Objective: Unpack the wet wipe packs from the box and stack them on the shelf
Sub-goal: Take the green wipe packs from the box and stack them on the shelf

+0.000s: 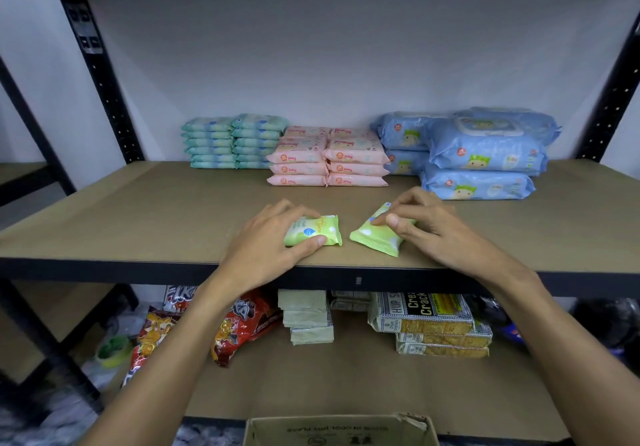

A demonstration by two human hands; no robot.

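Two small green wet wipe packs lie on the brown shelf board (138,210) near its front edge. My left hand (273,238) grips the left green pack (320,229), thumb at its near edge and fingers over its far edge. My right hand (426,227) holds the right green pack (372,238), which is turned at an angle, with fingers curled over its top. Behind them stand stacks of teal packs (233,141), pink packs (329,158) and large blue packs (481,155). The cardboard box (339,430) shows at the bottom edge.
Black metal uprights (100,78) frame the shelf at both sides. The lower shelf holds red snack bags (242,324), pale wrapped blocks (308,317) and cracker packs (433,324). A green tape roll (112,350) lies at the lower left.
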